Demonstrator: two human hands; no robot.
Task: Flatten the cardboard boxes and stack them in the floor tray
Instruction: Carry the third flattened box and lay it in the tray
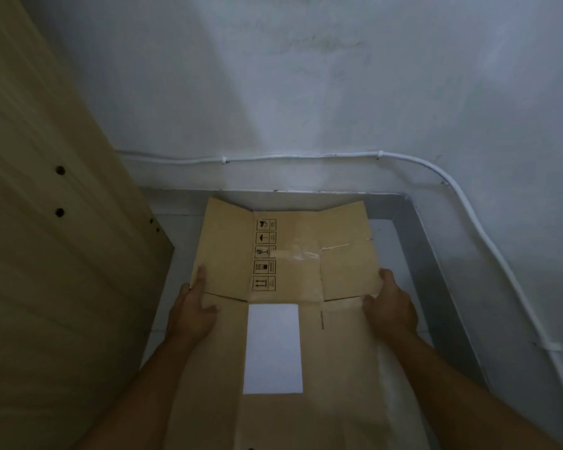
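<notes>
A flattened brown cardboard box lies stretched out below me, over the floor tray, a shallow grey metal tray against the wall. The box has a column of black handling symbols, a strip of clear tape and a white label on its near panel. My left hand grips the box's left edge, thumb on top. On the right edge my right hand grips the same way. The far flaps bend up slightly towards the wall.
A tall beige wooden panel with small holes leans on the left, close to the tray. A white cable runs along the grey wall behind and curves down at the right.
</notes>
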